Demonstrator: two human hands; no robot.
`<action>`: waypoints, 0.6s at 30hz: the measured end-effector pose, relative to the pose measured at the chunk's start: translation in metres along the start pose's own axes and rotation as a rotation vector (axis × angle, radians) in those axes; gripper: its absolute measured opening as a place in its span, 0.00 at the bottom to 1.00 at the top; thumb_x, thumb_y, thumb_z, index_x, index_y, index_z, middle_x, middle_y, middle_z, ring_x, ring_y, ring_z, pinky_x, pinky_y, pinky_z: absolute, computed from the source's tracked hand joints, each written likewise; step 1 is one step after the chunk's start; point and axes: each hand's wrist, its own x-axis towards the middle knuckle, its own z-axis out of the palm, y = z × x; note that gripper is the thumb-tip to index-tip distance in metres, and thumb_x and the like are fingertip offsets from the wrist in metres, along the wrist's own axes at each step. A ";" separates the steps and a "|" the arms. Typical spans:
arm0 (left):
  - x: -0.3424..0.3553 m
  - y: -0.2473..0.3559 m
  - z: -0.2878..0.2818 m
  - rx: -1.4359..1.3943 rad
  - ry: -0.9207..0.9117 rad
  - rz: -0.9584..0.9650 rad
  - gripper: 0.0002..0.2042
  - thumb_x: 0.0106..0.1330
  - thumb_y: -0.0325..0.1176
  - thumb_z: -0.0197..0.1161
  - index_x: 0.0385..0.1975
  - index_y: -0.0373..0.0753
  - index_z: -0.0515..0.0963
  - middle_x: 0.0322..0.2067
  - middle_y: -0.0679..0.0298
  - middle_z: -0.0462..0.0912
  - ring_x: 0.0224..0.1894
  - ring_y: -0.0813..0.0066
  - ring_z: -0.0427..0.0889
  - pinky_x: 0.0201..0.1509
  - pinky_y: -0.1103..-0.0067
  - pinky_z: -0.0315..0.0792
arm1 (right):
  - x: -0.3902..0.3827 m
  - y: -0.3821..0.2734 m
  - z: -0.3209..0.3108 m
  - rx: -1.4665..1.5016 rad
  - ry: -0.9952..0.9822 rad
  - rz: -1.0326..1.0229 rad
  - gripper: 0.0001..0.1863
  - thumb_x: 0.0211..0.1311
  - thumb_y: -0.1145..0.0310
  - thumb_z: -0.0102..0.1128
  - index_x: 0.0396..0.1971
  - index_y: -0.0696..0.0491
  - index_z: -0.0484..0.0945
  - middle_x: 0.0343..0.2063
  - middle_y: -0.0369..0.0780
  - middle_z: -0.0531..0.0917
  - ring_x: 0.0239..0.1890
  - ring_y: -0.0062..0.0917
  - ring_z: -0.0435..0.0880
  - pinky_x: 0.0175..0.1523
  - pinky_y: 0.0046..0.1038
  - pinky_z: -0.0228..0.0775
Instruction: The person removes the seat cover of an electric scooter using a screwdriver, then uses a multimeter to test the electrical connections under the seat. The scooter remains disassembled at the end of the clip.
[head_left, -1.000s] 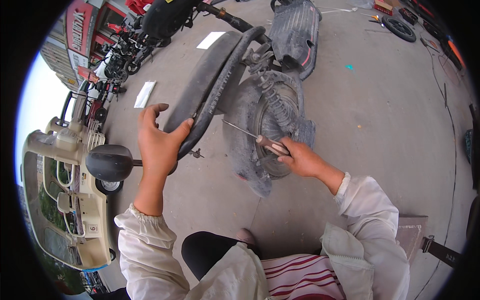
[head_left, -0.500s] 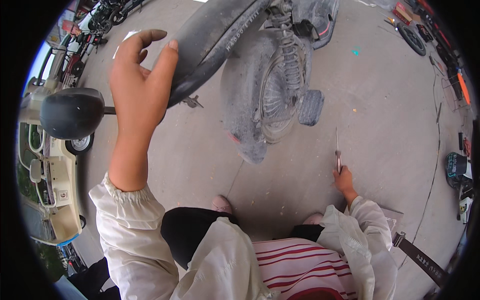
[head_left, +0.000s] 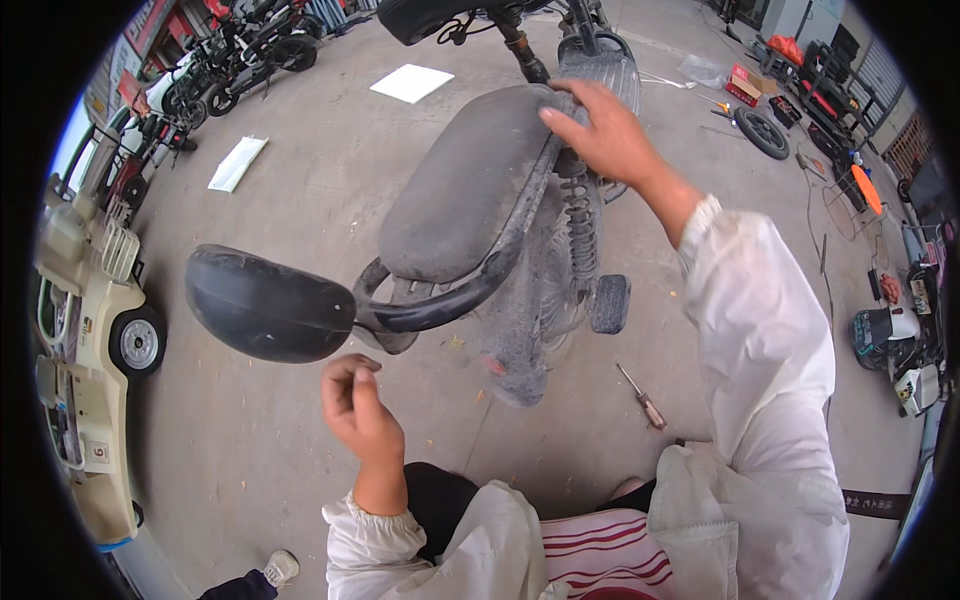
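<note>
A dusty two-wheeler stands before me, with a long grey-black seat (head_left: pixel 465 185) and a curved black grab rail (head_left: pixel 440 310) behind it. At its rear left end sticks out a rounded black backrest pad (head_left: pixel 270 305). My right hand (head_left: pixel 610 135) lies over the seat's far right edge, thumb on top, fingers closed on it. Just below the pad, apart from it, is my left hand (head_left: pixel 365 410), its fingers curled in toward the thumb and nothing visible in them. On the floor lies a screwdriver (head_left: pixel 642 397) with a dark reddish handle, close to the rear wheel, touched by neither hand.
A cream-coloured cart (head_left: pixel 100 340) stands at left, parked motorbikes (head_left: pixel 250 60) behind it. White sheets (head_left: pixel 412 83) lie on the floor. At right are a loose wheel (head_left: pixel 762 132), a red box (head_left: pixel 745 85) and scattered parts. Another person's shoe (head_left: pixel 281 568) shows at lower left.
My right hand has let go of the screwdriver, now on the floor, and moved up onto the seat. My left hand has come down toward me and its fingers have curled. The view has shifted.
</note>
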 end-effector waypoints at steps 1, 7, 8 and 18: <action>0.006 -0.012 0.002 -0.137 0.103 -0.159 0.12 0.67 0.29 0.52 0.45 0.29 0.71 0.46 0.52 0.76 0.47 0.63 0.77 0.56 0.70 0.69 | 0.029 0.011 0.009 -0.086 -0.032 0.000 0.33 0.59 0.45 0.57 0.54 0.58 0.73 0.50 0.51 0.77 0.51 0.42 0.77 0.57 0.36 0.68; 0.073 -0.023 0.031 -0.375 -0.189 -0.335 0.29 0.68 0.39 0.53 0.64 0.26 0.60 0.64 0.44 0.63 0.70 0.55 0.58 0.73 0.66 0.52 | 0.087 0.034 0.058 -0.173 -0.384 0.405 0.49 0.51 0.34 0.57 0.60 0.64 0.68 0.59 0.56 0.71 0.62 0.44 0.69 0.65 0.33 0.59; 0.082 -0.024 0.031 -0.376 -0.292 -0.365 0.31 0.67 0.41 0.54 0.65 0.26 0.58 0.64 0.44 0.61 0.70 0.55 0.57 0.73 0.65 0.51 | 0.085 0.034 0.060 -0.189 -0.407 0.439 0.50 0.51 0.34 0.57 0.60 0.65 0.67 0.60 0.56 0.69 0.63 0.44 0.68 0.66 0.33 0.58; 0.143 -0.009 0.024 -0.228 -0.819 -0.450 0.43 0.53 0.32 0.66 0.69 0.28 0.50 0.66 0.39 0.57 0.71 0.53 0.53 0.73 0.69 0.47 | 0.083 0.010 0.055 -0.150 -0.419 0.456 0.40 0.52 0.40 0.59 0.53 0.61 0.75 0.52 0.54 0.77 0.57 0.44 0.74 0.62 0.33 0.62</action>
